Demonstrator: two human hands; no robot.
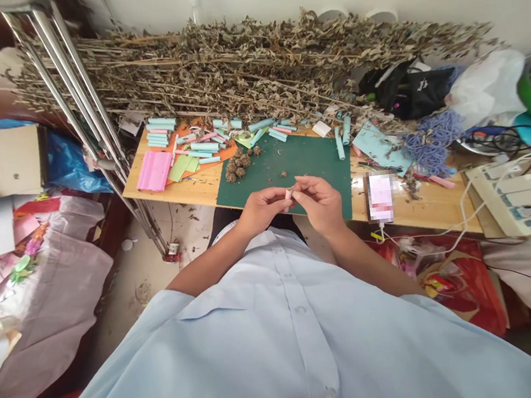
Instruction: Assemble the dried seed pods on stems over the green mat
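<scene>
My left hand (266, 208) and my right hand (319, 202) meet over the front edge of a green mat (322, 154). Between their fingertips is a small pink paper roll (288, 194), pinched from both sides, with a bit of dry plant matter at its right end. Brown crumbly balls (238, 165) lie piled on the mat's left part, and one small clump (283, 174) sits just beyond my hands. Blue paper rolls (204, 147) and a pink paper stack (153, 171) lie left of the mat.
Dried plant stalks (231, 68) stretch along the wall at the back. To the right are a phone (381, 197), purple string (434, 138) and a power strip (509, 197). A metal tripod (75, 86) stands at the left.
</scene>
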